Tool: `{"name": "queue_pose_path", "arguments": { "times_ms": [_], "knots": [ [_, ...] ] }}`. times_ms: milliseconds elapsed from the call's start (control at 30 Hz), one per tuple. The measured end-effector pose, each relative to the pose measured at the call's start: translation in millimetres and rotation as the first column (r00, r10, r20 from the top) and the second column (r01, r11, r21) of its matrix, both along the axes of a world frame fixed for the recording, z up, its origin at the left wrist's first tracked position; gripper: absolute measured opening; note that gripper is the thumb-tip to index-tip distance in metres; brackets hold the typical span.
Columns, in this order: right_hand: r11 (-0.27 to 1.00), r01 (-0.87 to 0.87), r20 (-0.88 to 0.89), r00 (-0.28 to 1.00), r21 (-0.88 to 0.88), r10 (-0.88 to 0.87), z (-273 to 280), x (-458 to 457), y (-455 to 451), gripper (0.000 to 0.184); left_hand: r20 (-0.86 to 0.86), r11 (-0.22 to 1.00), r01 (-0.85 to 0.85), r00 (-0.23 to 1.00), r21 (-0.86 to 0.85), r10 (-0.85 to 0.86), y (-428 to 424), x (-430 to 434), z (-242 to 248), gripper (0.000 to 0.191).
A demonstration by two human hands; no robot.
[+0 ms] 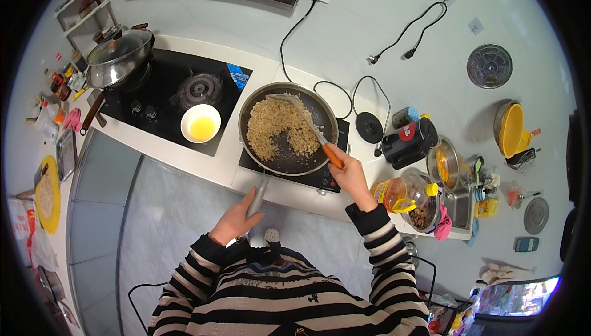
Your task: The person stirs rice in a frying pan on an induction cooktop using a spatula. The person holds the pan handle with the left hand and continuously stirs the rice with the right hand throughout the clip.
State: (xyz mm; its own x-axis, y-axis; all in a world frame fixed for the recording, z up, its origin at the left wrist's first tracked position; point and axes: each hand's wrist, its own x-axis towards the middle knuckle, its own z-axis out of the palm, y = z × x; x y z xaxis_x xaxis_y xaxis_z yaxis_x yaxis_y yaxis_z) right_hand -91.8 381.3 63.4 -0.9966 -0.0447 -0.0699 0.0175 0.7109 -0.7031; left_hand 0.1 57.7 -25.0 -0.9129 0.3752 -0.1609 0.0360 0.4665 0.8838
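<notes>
A large frying pan stands on a black electric cooktop and holds a browned, crumbly, grain-like food. Around the pan's grey handle, my left hand is closed. My right hand grips the orange handle of a metal spatula, whose blade lies on the food near the pan's far side. Part of the dark pan bottom shows at the middle and right. Left of the pan, a white bowl with yellow liquid sits on the black gas hob's edge.
On the gas hob, a lidded wok stands at the far left. Right of the pan are an oil bottle, a black electric kettle, metal bowls and a sink. A power cord runs down behind the pan.
</notes>
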Motion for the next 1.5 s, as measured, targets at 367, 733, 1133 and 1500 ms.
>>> {"name": "queue_pose_path", "arguments": {
  "times_ms": [367,733,1133,1500],
  "knots": [
    [0.982,-0.151,-0.016,0.988,0.116,0.154,40,-11,19,0.061,0.061,0.999,-0.008,0.998,-0.043,0.01,-2,1,3,0.083],
    [0.729,-0.532,0.076,0.826,0.432,0.558,103,-16,42,0.062,0.146,0.995,0.038,0.989,-0.09,-0.024,0,-3,20,0.085],
    [0.629,-0.209,-0.081,0.913,0.749,0.399,153,56,95,0.059,0.047,0.999,-0.022,0.999,-0.046,0.024,0,1,8,0.083],
    [0.785,-0.109,-0.191,0.941,0.61,0.279,61,38,64,0.058,0.0,0.999,-0.032,0.999,0.009,0.032,0,1,-2,0.084]
  ]
}}
